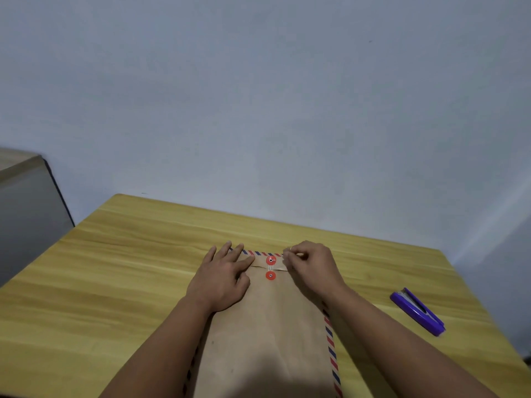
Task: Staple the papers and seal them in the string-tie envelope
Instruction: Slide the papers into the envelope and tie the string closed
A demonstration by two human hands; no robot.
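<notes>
Under both hands (267, 271) lies the envelope (267, 334) (flap folded down).

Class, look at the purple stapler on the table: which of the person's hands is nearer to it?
Right. The right hand is at the envelope's flap, left of the purple stapler; the left hand lies farther left.

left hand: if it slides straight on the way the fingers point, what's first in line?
The left hand lies flat on the envelope, fingers pointing away past its striped far edge. Beyond that only bare table shows, then the wall; the way looks free.
</notes>
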